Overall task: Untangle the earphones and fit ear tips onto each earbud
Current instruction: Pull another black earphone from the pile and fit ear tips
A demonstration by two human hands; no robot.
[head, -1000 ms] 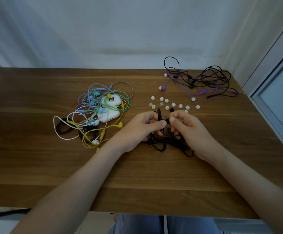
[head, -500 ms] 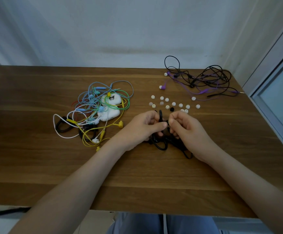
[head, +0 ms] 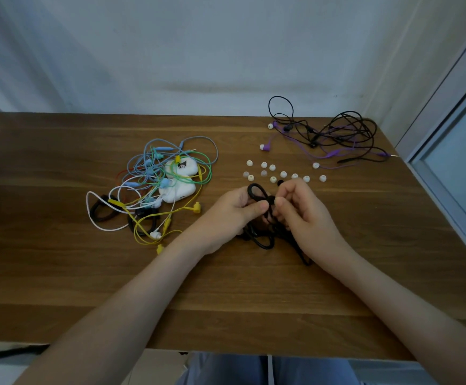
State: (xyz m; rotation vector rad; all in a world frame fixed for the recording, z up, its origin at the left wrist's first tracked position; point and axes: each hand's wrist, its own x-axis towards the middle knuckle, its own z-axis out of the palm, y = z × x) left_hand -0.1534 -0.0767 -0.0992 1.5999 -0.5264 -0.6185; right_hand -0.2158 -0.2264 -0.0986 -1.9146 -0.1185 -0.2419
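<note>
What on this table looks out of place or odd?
Nothing looks spilled or broken. One black ear tip sits alone among the scattered white ear tips, and a white case lies buried in the coloured cable tangle.

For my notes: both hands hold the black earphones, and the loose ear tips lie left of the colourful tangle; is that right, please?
Not quite: the head view shows the ear tips right of the colourful tangle. The left hand and right hand do hold the black earphones.
</note>
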